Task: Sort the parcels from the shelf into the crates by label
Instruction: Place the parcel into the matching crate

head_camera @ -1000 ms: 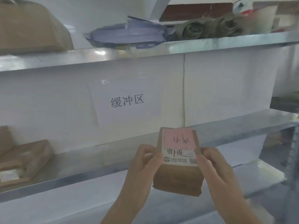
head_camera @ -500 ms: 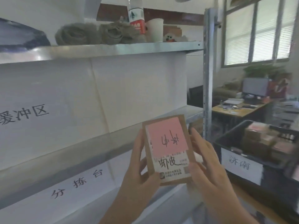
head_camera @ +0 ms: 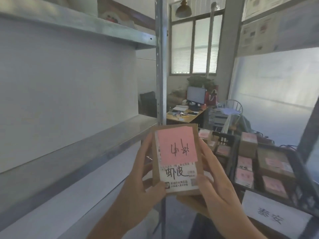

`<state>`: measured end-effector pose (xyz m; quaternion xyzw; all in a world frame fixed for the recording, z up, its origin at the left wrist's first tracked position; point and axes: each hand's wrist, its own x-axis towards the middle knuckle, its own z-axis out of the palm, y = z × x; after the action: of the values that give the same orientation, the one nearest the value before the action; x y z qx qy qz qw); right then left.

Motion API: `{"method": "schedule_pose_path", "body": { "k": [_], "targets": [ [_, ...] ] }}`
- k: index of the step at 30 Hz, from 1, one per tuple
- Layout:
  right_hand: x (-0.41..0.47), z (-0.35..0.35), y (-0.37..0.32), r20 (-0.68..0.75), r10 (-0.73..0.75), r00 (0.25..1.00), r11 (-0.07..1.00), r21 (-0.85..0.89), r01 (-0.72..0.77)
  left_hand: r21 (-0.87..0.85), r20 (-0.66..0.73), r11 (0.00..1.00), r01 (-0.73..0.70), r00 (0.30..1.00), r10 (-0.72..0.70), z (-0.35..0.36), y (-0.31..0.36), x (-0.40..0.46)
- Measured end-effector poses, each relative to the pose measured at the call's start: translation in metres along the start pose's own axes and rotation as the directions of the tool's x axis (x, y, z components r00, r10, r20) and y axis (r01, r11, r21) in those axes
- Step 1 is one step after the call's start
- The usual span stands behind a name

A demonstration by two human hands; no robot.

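I hold a small brown cardboard parcel [head_camera: 177, 161] upright in front of me with both hands. A pink sticky note with handwriting covers its upper half, and a white printed label sits below it. My left hand [head_camera: 138, 187] grips the parcel's left edge and bottom corner. My right hand [head_camera: 212, 187] clasps its right edge and underside. To the right stands a black crate [head_camera: 291, 163] with a white paper sign on its front, holding several brown parcels with pink notes. The metal shelf [head_camera: 86, 144] runs along my left.
A vertical steel shelf post [head_camera: 161, 66] rises just behind the parcel. A second dark crate [head_camera: 222, 137] with parcels sits behind the first. Farther back are a desk with a monitor [head_camera: 196, 97], a chair and a window. A white panel stands at right.
My view has swung to the right, away from the shelf's paper signs toward the crates. The parcel has stayed in both hands and sits a little higher and closer.
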<state>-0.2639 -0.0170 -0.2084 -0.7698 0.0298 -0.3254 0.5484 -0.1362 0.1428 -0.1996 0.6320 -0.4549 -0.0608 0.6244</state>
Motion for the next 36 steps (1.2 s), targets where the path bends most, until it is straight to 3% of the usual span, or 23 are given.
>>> {"method": "schedule_pose_path", "body": {
  "k": [5, 13, 18, 23, 27, 30, 36],
  "targets": [
    [0.034, 0.004, 0.031, -0.140, 0.048, 0.989, 0.987, -0.145, -0.069, -0.134, 0.083, 0.989, 0.064, 0.995, -0.053, 0.003, -0.045, 0.052],
    [0.097, 0.009, 0.083, -0.302, 0.266, 0.915, 0.890, -0.287, -0.353, -0.177, 0.209, 0.953, 0.245, 0.956, -0.207, 0.017, -0.109, 0.127],
    [0.153, -0.006, 0.133, -0.337, 0.294, 0.894, 0.758, -0.487, -0.433, -0.087, 0.225, 0.955, 0.285, 0.939, -0.260, 0.045, -0.163, 0.187],
    [0.208, -0.048, 0.188, -0.341, 0.409, 0.847, 0.714, -0.459, -0.529, 0.114, 0.218, 0.961, 0.250, 0.938, -0.270, 0.073, -0.224, 0.245],
    [0.235, -0.079, 0.233, -0.365, 0.447, 0.817, 0.696, -0.431, -0.574, 0.130, 0.261, 0.942, 0.310, 0.906, -0.334, 0.111, -0.255, 0.285],
    [0.247, -0.098, 0.276, -0.424, 0.496, 0.758, 0.639, -0.412, -0.649, 0.131, 0.293, 0.923, 0.362, 0.875, -0.385, 0.135, -0.273, 0.308],
    [0.260, -0.122, 0.365, -0.554, 0.639, 0.534, 0.391, -0.364, -0.846, 0.247, 0.289, 0.917, 0.312, 0.880, -0.377, 0.149, -0.338, 0.358]
  ]
}}
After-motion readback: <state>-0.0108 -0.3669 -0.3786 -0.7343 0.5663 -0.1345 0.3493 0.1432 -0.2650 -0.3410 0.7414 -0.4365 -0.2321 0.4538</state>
